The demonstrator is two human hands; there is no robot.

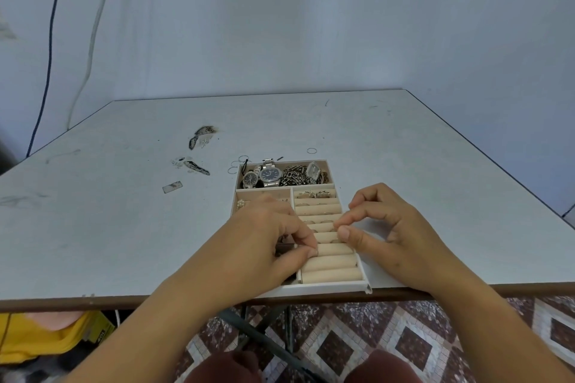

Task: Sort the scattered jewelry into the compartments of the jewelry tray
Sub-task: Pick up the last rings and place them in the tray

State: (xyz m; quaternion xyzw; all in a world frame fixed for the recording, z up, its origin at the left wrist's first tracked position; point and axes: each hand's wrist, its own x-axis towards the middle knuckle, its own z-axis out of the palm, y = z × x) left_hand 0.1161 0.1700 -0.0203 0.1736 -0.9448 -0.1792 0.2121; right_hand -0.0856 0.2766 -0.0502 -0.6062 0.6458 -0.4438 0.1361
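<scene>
Item: jewelry tray [329, 287], cream, lying just below centre frame at the near edge of the table [404, 165], its front rim close to the table's lip.

Far compartment, across the tray's top: a small dark-dial wristwatch [250, 179], a larger steel wristwatch [269, 175], a heap of dark and silver chain bracelets [294, 176], and a rectangular-faced watch [313, 170] leaning at the right.

Right section: ring rolls [329, 263] in a ladder running toward you. Gold-toned rings [314, 194] sit in the topmost slots; a few thin bands show in slots lower down.

Left section: mostly hidden under your left hand; a small pearl cluster [240, 203] shows at its upper left corner.

Your left hand [264, 239] lies over the left section, thumb and forefinger pinched together at the left end of a roll; what they grip is too small to make out, possibly a ring. Your right hand [389, 233] hovers over the tray's right edge, forefinger and thumb drawn narrow above the middle rolls; you cannot tell whether anything is between them.

Loose on the table: thin wire hoops [237, 163] just beyond the tray's upper left corner, one more hoop [311, 151] beyond its top edge, a small dark pin [280, 158] near the watches.

Table surface, left of centre: worn, peeled patches [200, 135] and a pale rectangular tag [172, 187].

Lower left of frame, beneath the table: a yellow bag [40, 339].
</scene>
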